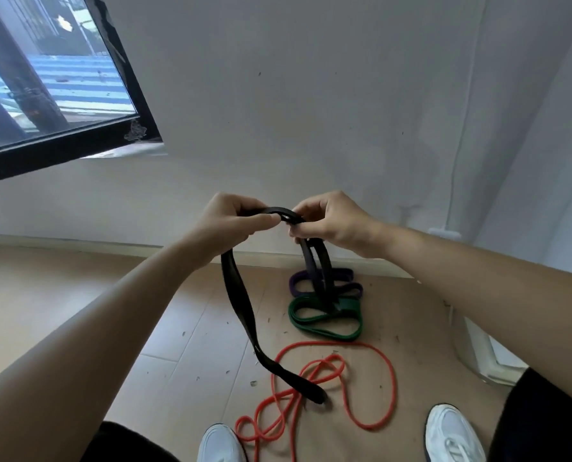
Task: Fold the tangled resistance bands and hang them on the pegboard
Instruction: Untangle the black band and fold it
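The left hand (231, 225) and right hand (331, 221) are pinching the black band (240, 305) at its top fold, close together. Its long unfolded tail is hanging down from the left grip.

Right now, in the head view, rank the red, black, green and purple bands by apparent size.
1. red band, sprawled widest.
2. black band, held up nearer the camera, so unsure.
3. green band and purple band look alike; green lies nearer, so unranked.
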Tool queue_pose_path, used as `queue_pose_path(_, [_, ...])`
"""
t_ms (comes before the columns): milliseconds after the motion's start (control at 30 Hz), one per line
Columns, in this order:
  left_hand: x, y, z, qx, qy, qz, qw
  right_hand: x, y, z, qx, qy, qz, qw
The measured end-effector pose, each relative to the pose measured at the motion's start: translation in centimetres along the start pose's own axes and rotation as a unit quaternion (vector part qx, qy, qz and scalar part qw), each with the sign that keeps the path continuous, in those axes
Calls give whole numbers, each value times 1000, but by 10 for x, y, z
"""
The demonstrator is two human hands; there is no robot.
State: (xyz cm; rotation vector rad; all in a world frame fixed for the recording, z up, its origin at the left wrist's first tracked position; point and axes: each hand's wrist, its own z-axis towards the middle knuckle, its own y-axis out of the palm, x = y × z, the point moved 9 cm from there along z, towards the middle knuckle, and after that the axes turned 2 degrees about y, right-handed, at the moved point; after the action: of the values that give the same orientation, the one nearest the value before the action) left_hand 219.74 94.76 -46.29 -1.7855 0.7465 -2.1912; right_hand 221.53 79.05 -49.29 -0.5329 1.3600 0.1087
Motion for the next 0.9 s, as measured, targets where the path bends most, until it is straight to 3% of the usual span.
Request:
queue_pose_path(167, [0, -1, -1, -23, 31, 17, 999, 5, 9, -6, -104, 42, 11, 994])
queue_pose_path(433, [-11, -17, 0, 15, 46, -62, 997, 24, 16, -10, -155, 67, -33, 985])
queue_pose_path(767, [-51, -65, -1, 143, -13, -160, 977, 77, -21, -15, -152, 149, -121, 970])
queue_pose_path(900, [-72, -82, -5, 210, -52, -174, 961, 96, -49, -14, -92, 184, -148, 968])
